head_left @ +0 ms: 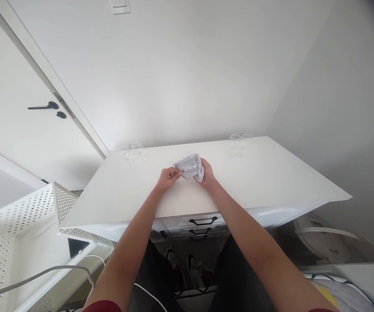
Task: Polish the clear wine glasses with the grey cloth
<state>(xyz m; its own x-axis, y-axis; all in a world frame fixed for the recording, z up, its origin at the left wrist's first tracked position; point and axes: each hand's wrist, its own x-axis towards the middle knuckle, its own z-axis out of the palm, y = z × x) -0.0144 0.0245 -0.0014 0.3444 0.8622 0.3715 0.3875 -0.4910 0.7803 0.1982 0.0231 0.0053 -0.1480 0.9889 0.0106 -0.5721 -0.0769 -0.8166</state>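
Note:
A clear stemmed glass (191,166) lies tilted over the middle of the white cabinet top, its bowl towards the right. My left hand (166,179) is closed on the glass's stem end. Wrapped under and around the bowl is a light grey cloth (200,173). My right hand (207,174) grips this cloth against the bowl; some of its fingers are hidden behind the fabric.
Two clear glasses (137,146) stand at the back left of the cabinet top (271,177), and two more glasses (235,141) at the back right. Dark drawer handles (203,221) front the cabinet. A perforated white shelf (34,203) stands left, near a door (18,78).

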